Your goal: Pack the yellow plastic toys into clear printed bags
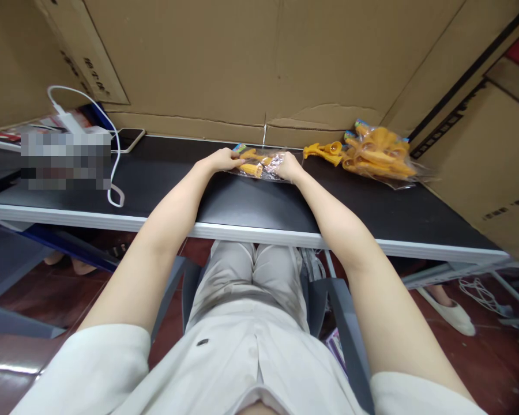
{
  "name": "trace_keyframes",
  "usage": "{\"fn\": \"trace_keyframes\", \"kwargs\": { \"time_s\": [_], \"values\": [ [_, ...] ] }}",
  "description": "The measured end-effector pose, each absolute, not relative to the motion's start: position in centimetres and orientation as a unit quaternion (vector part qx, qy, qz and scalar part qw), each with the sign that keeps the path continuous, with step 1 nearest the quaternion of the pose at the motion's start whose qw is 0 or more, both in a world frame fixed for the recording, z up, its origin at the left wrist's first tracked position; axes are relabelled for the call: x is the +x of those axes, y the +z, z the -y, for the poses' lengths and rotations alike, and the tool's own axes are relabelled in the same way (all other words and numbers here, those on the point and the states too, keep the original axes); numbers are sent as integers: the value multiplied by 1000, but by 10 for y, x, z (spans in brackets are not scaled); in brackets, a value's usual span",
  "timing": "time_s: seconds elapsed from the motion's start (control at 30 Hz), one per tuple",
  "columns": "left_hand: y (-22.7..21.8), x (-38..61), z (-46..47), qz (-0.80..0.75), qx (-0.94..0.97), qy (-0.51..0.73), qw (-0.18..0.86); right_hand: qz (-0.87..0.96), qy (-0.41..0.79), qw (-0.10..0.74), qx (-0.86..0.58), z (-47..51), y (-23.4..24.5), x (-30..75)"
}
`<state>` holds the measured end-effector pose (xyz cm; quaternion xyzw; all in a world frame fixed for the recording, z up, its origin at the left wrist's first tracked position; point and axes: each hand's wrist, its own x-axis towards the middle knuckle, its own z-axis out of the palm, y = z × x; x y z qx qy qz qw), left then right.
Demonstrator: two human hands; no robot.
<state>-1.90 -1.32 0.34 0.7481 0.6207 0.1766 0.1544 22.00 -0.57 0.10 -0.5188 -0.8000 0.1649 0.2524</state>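
Between my hands, over the far middle of the black table, is a clear plastic bag with yellow plastic pieces inside and a blue-green label at its left end. My left hand is closed on the bag's left end, by the label. At the other end my right hand has its fingers closed on the clear film. Just right of it lie loose yellow plastic pieces. Beyond them rests a pile of bagged yellow pieces, with similar labels.
Cardboard walls stand along the back and right of the table. To the left are a phone, a white cable and a blurred-out patch. The table's grey front edge runs above my lap.
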Motion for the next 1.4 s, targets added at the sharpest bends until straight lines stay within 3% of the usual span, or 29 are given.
{"fn": "trace_keyframes", "kwargs": {
  "time_s": [0.7, 1.13, 1.4],
  "values": [
    [13, -9, 27, -636, 752, 122, 125, 763, 210, 339, -509, -20, -20, 215],
    [11, -11, 25, -634, 759, 107, 104, 763, 189, 332, -521, -20, -19, 215],
    [16, -9, 33, -643, 750, 111, 110, 750, 267, 368, -480, -15, -18, 216]
  ]
}}
